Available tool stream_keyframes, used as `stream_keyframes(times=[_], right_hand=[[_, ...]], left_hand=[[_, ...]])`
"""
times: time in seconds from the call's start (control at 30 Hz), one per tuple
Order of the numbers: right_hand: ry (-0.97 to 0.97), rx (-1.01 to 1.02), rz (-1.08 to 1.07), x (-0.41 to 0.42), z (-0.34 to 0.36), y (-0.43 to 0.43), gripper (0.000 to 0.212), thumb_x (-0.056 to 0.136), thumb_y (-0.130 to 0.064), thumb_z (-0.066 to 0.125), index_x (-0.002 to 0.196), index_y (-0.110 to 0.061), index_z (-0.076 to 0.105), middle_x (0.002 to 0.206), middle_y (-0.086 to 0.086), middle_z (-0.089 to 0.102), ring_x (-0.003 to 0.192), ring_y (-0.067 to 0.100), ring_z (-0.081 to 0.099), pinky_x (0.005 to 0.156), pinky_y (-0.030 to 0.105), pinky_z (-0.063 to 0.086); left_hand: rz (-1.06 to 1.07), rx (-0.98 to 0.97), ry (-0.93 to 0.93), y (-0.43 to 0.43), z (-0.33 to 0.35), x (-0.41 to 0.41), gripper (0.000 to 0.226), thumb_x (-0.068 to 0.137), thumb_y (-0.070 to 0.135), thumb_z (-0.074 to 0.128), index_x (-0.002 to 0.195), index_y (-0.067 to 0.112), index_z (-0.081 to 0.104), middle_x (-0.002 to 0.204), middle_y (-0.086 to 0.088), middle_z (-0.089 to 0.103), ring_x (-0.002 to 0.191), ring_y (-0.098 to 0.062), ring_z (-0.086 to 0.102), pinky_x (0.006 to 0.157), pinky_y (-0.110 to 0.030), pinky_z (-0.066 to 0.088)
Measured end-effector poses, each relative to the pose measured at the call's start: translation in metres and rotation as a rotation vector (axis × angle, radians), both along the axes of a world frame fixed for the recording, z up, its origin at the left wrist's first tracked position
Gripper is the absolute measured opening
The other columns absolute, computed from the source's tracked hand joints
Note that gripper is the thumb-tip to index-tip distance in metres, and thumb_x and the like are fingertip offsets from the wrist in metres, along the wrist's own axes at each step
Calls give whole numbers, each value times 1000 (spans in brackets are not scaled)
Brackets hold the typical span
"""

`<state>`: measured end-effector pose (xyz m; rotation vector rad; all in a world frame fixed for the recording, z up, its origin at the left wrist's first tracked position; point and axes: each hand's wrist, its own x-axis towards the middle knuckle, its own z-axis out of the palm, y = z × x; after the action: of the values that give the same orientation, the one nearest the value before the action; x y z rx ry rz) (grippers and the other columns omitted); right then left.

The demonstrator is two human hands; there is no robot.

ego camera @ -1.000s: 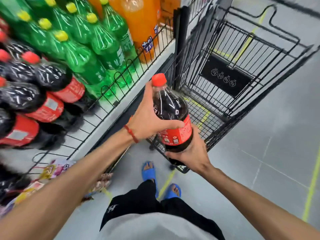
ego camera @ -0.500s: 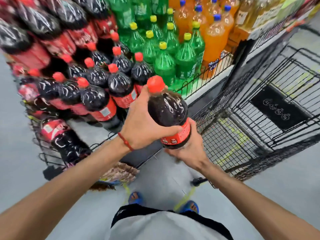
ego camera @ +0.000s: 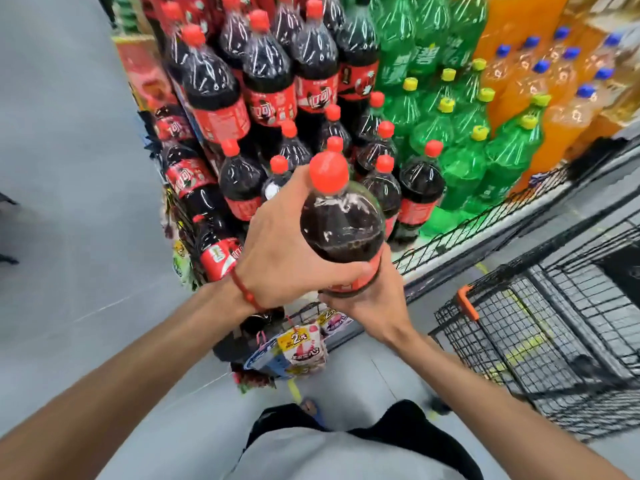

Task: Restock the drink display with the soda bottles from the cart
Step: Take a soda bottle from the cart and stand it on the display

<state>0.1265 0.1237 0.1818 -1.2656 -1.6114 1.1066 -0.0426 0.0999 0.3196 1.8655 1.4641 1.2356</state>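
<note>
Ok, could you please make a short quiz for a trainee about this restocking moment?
1. True or false: only one hand holds the cola bottle.
2. Which bottles stand directly beside the shelved cola? A green bottles; B water; C milk.
3. Complete: the red cord is on the ___ wrist.
Key: 1 false, the left hand and the right hand both hold it. 2 A. 3 left.

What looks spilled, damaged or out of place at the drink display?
Nothing stands out. The dark plastic cola bottle with a red cap is upright and capped, gripped by the left hand and right hand. No spill shows.
</note>
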Motion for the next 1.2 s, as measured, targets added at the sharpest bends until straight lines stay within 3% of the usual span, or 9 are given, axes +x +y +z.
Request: stream_keyframes(times=[0.1,0.2,0.3,0.43,0.57,0.7,0.93,1.03,1.2], right_hand=[[-33,-28,53,-31,-3,-1,105,54,-25,102,139,-31,42,125,-14,68,115,11,67,96,48,56],[-100,-43,72,-56,-3,0,104,54,-36,101,139,-39,41,119,-22,70,111,-1,67,94,33,57],[-131,-95,102,-74,-14,5,96,55,-45,98,137,-33,48,117,-22,71,107,-6,66,89,26,56],[-188,-184,79,-98,-31,13,83,57,-61,75,130,-27,56,106,-20,72,97,5,69,75,17,49],[-298,-243,67,-111,-44,27,84,53,-63,62,130,-32,50,102,-16,72,92,16,67,72,24,43],[-460,-295,65,-117,-59,38,84,65,-48,82,138,-28,44,111,0,75,101,32,70,74,33,50],[-687,-376,80,-116,-84,45,58,84,-24,74,133,-16,44,102,10,73,99,39,67,73,37,44],[-749,-359,91,-115,-93,44,50,88,-24,72,130,-12,47,103,10,74,99,38,68,80,42,51],[-843,-350,146,-116,-95,47,47,92,-38,71,121,-11,47,109,12,71,105,39,66,83,43,48]], left_hand=[[52,-11,-3,-5,-4,-29,88,54,41,95,130,25,53,121,9,67,113,-15,66,98,-43,53],[111,-35,13,-6,-13,-51,89,54,42,94,131,24,55,121,11,67,114,-14,66,98,-43,52],[129,-43,77,-1,-27,-64,93,55,39,96,136,22,54,124,13,65,116,-12,65,99,-42,52],[142,-64,100,10,-53,-74,94,56,30,99,137,19,54,132,11,61,124,-12,61,103,-42,50],[182,-97,78,25,-78,-85,92,54,29,99,134,19,54,131,11,60,123,-10,60,100,-44,52],[204,-179,74,39,-97,-92,93,54,33,98,134,22,52,130,14,61,119,-5,61,100,-37,51],[164,-315,120,57,-127,-96,95,55,40,97,135,37,46,131,29,53,120,4,56,100,-24,48],[119,-337,134,60,-138,-97,94,57,37,95,137,35,45,132,30,51,123,5,53,101,-19,44],[74,-365,150,67,-144,-105,96,57,43,95,137,36,42,131,25,53,118,4,54,98,-18,43]])
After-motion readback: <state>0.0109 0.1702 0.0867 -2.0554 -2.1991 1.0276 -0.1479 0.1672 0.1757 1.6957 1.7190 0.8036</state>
